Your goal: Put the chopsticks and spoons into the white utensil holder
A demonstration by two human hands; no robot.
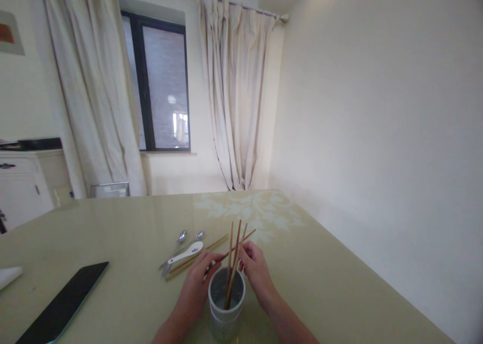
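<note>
A pale cylindrical holder [227,316] stands upright before me, with three wooden chopsticks [229,253] leaning up out of it. Left of the rim, my left hand [198,278] is closed on a reddish-brown chopstick [249,234], which slants up to the right behind the upright ones. My right hand [257,269] is on the other side, its fingertips pinched at the chopsticks above the rim; which one they grip is partly hidden. Beyond my left hand lie light wooden chopsticks [218,242], a white ceramic spoon [186,252] and two metal spoons [182,236].
A dark flat tablet-like object [64,304] lies on the glossy greenish table [132,233] at the left. Part of a white object [9,275] shows at the left edge. A wall [377,133] runs along the right side, and curtains [237,92] hang by the window.
</note>
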